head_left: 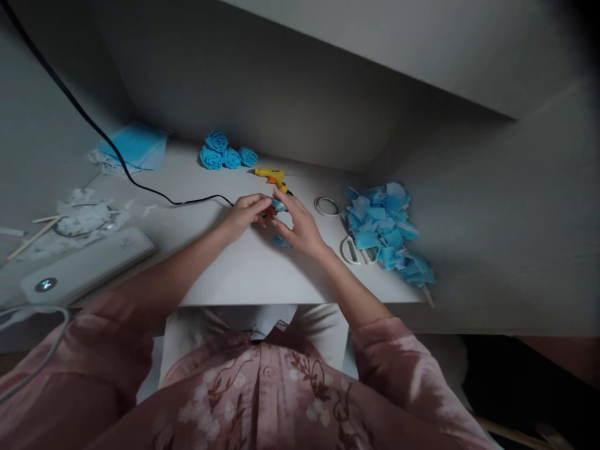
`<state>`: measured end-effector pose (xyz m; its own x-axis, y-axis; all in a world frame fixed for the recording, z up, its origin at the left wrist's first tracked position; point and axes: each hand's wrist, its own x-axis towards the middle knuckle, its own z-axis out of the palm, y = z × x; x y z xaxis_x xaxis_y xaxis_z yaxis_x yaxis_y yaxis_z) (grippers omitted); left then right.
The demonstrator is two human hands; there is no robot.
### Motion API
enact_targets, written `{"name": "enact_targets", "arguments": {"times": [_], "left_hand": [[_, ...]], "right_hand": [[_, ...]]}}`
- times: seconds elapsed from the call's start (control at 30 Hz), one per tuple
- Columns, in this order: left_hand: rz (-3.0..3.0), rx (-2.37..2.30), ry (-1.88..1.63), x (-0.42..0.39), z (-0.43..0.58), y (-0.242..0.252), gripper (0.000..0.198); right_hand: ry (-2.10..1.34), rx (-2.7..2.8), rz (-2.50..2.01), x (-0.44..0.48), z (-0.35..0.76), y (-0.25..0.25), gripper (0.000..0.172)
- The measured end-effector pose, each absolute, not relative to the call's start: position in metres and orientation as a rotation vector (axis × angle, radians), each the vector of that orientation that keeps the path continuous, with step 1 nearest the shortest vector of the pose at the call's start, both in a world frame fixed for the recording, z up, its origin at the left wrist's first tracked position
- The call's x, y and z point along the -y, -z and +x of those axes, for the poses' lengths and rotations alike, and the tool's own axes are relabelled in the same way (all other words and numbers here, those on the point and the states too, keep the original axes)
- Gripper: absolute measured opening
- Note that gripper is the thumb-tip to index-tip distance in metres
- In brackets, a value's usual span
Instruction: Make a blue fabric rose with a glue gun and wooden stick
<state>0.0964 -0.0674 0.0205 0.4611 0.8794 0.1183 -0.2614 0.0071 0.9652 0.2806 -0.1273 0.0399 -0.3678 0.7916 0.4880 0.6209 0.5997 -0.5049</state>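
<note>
Over the middle of the table, my left hand [249,211] pinches a small blue crepe-like piece [279,205] between thumb and fingers. My right hand [302,222] curves around the other side of it, its upper fingertips at the piece and its thumb held apart below. Something reddish shows under the left fingertips, too small to name. Beneath the hands another blue piece [281,241] lies on the table, partly covered by the right thumb. Just beyond the hands lies a yellow glue gun [270,175], its nozzle pointing left.
Several blue rosettes [216,151] sit at the back, with blue face masks [135,147] to their left. Rightward are a tape ring [327,206], white-handled scissors [356,251] and a heap of blue pieces [379,219]. A white device [89,265], sticks [35,237] and a black cable [173,202] occupy the left.
</note>
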Motion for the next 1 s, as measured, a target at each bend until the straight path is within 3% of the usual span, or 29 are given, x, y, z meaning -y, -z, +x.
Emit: {"name": "enact_targets", "arguments": {"times": [0.23,0.43,0.57,0.87,1.0], "left_hand": [[1.403,-0.686,-1.018,0.064,0.094,-0.025,0.044],[1.593,-0.797,-0.961,0.067,0.095,-0.025,0.036],[1.658,-0.826,-0.966,0.067,0.094,-0.025,0.029],[1.345,-0.689,-0.959,0.064,0.096,-0.022,0.051],[1.357,-0.676,-0.872,0.064,0.097,-0.017,0.050]], "right_hand": [[-0.682,1.780,-1.068,0.120,0.291,-0.044,0.073],[-1.037,1.628,-1.139,0.091,0.300,-0.041,0.051],[-1.077,1.640,-1.074,0.081,0.296,-0.041,0.043],[-1.153,1.374,-0.977,0.085,0.294,-0.032,0.050],[-1.238,1.274,-0.958,0.089,0.295,-0.022,0.049]]}}
